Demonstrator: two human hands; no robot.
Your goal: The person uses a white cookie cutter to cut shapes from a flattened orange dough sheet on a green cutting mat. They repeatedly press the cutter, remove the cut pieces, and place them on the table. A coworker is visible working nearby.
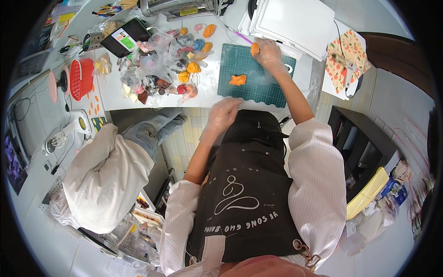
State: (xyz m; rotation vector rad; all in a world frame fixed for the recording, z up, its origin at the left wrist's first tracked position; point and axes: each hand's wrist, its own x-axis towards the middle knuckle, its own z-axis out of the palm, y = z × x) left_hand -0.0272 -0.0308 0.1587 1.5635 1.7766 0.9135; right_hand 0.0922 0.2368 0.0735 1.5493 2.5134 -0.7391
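Note:
My right hand [270, 57], in a thin clear glove, is over the far edge of a green cutting mat [256, 65]. A small orange lump of clay-like material [255, 48] is at its fingertips. A slim purple-handled tool [243, 37] slants down to that lump; whether my fingers also touch the tool is unclear. Another orange piece [238, 80], uneven in shape, lies on the mat's left half. My left hand [224, 113], also gloved, rests with bent fingers at the table's front edge, close to the mat's near side. Its palm is hidden.
Left of the mat are many wrapped coloured lumps [157, 65]. Behind them a tablet [126, 37] leans, with a red basket [81, 79] farther left. White boards [294, 26] are stacked at the back right. Another person [110, 173] is at my left.

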